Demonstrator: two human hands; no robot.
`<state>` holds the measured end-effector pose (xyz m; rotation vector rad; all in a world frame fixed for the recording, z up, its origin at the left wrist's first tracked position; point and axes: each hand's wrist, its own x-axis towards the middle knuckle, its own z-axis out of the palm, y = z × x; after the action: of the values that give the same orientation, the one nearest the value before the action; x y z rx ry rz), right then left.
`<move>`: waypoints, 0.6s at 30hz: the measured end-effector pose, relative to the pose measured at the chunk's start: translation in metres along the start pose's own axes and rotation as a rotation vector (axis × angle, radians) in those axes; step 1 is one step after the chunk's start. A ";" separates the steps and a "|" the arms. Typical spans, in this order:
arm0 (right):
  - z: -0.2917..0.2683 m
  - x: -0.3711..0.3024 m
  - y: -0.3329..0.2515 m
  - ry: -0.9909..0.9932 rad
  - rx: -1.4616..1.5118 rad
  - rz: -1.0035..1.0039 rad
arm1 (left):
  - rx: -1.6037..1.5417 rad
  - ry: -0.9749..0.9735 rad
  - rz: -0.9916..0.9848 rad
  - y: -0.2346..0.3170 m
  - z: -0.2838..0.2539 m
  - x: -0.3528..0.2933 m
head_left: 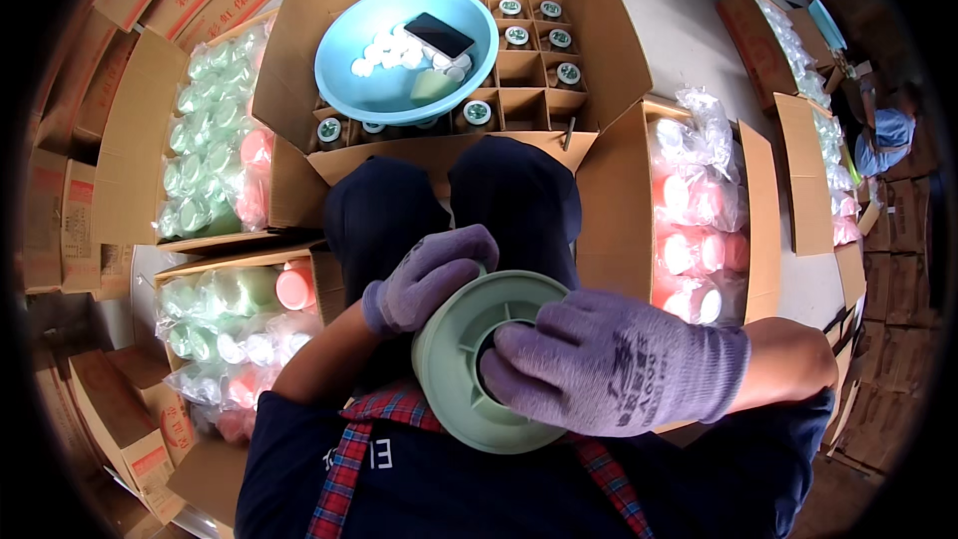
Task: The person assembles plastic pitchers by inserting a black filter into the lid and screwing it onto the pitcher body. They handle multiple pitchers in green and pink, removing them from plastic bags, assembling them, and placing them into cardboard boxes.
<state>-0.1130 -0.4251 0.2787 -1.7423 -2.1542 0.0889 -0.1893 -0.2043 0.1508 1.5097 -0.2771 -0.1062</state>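
A pale green round plastic vessel [459,359] lies against my torso, its ribbed circular end with a dark central hole turned up toward me. My left hand [434,274], in a purple knit glove, is wrapped round the vessel's far left side, the fingers curled over it. Over the central hole rests my gloved right hand [599,364], its fingers bent down into the opening. Whether those fingertips hold anything is hidden. Beyond my knees a light blue basin [344,90] holds small white round caps [384,52], a black phone [439,36] and a light green piece [432,87].
The basin sits on a divided carton [614,50] with several white-and-green-topped items in its cells. Left are cartons of bagged green and pink parts [205,155]; right, a carton of bagged pink and white parts [699,230]. Farther right, another person [886,135] is among more cartons.
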 end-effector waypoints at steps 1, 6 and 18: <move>0.003 -0.004 -0.003 0.017 -0.036 -0.019 | 0.012 0.053 -0.030 0.001 0.005 -0.007; 0.025 -0.016 0.015 -0.028 0.012 -0.003 | 0.752 0.378 0.361 0.003 0.023 -0.037; 0.078 0.001 0.148 0.341 0.487 0.155 | 1.121 0.520 0.050 0.019 0.027 -0.043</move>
<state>0.0002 -0.3754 0.1658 -1.5047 -1.5897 0.3058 -0.2396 -0.2185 0.1660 2.5552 0.0863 0.5686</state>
